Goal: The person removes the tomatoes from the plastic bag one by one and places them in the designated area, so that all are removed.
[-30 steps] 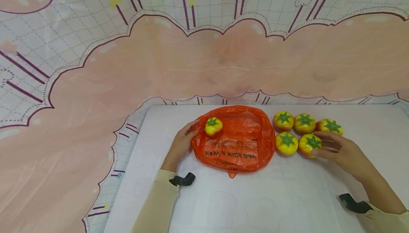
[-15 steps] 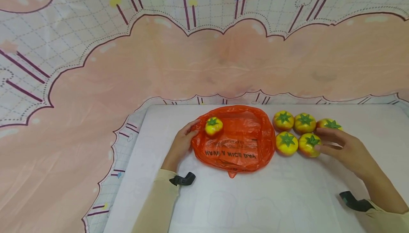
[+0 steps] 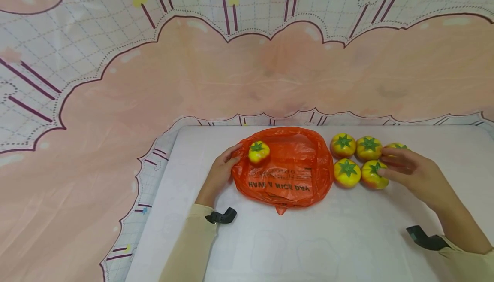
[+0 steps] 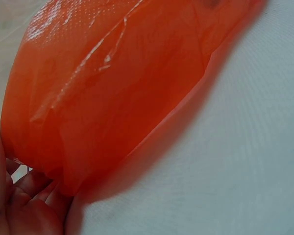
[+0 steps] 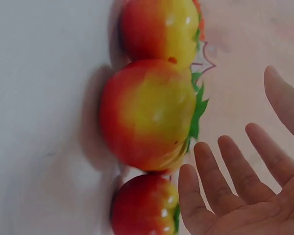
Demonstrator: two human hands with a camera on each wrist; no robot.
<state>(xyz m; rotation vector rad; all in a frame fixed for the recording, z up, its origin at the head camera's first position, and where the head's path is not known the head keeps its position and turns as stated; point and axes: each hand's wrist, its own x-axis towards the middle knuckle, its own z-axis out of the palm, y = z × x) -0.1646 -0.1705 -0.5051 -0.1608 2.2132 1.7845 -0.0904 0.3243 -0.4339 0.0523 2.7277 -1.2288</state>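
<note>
An orange-red plastic bag (image 3: 283, 155) printed "HAVE A NICE DAY" lies spread with its mouth facing up. One yellow-red tomato (image 3: 259, 152) with a green star-shaped top sits in its left part. At the bag's left rim my left hand (image 3: 221, 170) holds the plastic between thumb and fingers; the left wrist view has those fingers (image 4: 39, 196) at the bag's edge. My right hand (image 3: 414, 174) reaches over the right end of several similar tomatoes, its fingers extended and spread. Its thumb overlaps the front right tomato (image 3: 374, 179), and its fingers partly hide the back right tomato (image 3: 396, 146).
Left of the right hand, more tomatoes (image 3: 347, 173) stand in two close rows against the bag's right side. Everything rests on a white table (image 3: 293, 247). A patterned pink cloth (image 3: 270, 76) hangs behind the far table edge.
My right hand has shifted slightly toward the far side, now covering more of the back right tomato and less of the front right one. The left hand and bag stay put.
</note>
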